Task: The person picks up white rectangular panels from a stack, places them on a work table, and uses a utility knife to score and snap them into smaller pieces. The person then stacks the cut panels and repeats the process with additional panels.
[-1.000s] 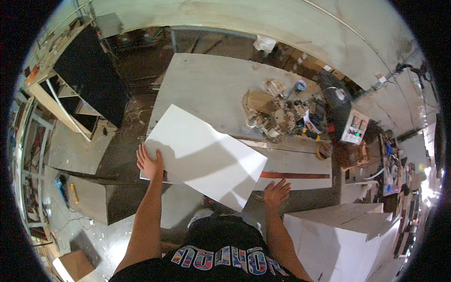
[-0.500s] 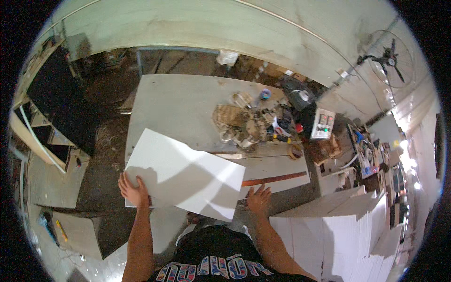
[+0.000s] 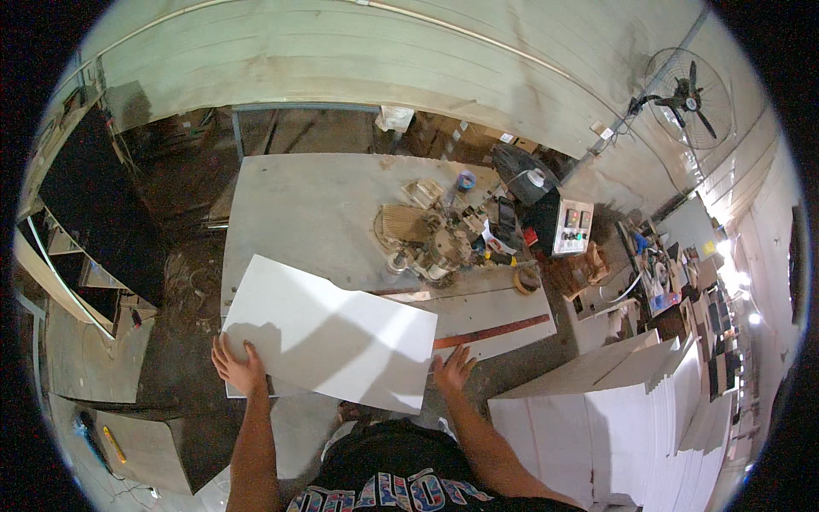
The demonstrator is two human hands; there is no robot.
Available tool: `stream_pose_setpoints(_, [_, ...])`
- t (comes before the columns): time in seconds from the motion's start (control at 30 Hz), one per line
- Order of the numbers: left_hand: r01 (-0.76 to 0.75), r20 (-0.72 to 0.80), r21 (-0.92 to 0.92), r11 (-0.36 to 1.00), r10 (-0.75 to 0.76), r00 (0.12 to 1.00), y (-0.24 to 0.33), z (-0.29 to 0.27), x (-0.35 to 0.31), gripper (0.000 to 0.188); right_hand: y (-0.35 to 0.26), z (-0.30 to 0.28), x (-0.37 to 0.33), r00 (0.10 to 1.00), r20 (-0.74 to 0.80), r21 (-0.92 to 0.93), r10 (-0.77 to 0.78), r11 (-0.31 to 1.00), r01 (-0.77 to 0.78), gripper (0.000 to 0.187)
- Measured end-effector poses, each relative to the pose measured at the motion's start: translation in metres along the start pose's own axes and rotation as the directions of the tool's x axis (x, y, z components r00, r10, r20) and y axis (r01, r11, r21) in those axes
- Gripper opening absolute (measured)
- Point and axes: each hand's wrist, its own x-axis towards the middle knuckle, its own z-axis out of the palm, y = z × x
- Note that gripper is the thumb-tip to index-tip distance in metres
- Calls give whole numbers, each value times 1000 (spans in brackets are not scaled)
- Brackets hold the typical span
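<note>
A large white rectangular board (image 3: 333,328) lies askew on the grey-topped workbench (image 3: 299,200), its near edge reaching past the bench's front. At the board's lower left corner rests my left hand (image 3: 241,365), fingers stretched and thumb apart, not wrapped round the board. My right hand (image 3: 454,369) is by the board's right edge, fingers spread, its thumb side close to or touching that edge. A reddish-brown strip (image 3: 495,330) lies on the bench just beyond my right hand. A machine unit (image 3: 444,243) with metal parts sits on the bench farther off.
To the right stand tall stacked white boards (image 3: 597,435). A control box (image 3: 573,226) with buttons is at the bench's right rear, beside a roll of tape (image 3: 527,278). A wall fan (image 3: 687,98) hangs upper right. At left are a shelf unit (image 3: 81,247) and a yellow-handled tool (image 3: 113,444).
My right hand has moved left, close to the board's right edge. My left hand stays at the board's left corner. The whole view has shifted slightly.
</note>
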Motion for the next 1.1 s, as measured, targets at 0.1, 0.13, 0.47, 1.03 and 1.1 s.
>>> stream_pose_setpoints(0.1, [-3, 3, 52, 999, 2, 1000, 1, 3, 2, 77, -13, -1, -25, 998, 67, 120, -14, 993, 6, 87])
stream_pose_setpoints(0.13, [-19, -3, 75, 997, 20, 1000, 1, 5, 3, 77, -20, 0, -33, 994, 106, 143, 13, 989, -28, 84])
stream_pose_setpoints(0.47, [4, 48, 84, 996, -8, 999, -3, 9, -12, 75, 0, -10, -53, 899, 415, 617, 139, 683, -390, 85])
stream_pose_setpoints(1.03, [91, 411, -146, 985, -24, 911, 275, -12, -324, 87, 325, -210, 21, 956, 263, 834, 130, 468, -293, 86])
stream_pose_setpoints(1.1, [98, 389, -139, 985, -37, 920, 307, -1, -341, 87, 342, -222, 42, 962, 252, 807, 107, 525, -270, 87])
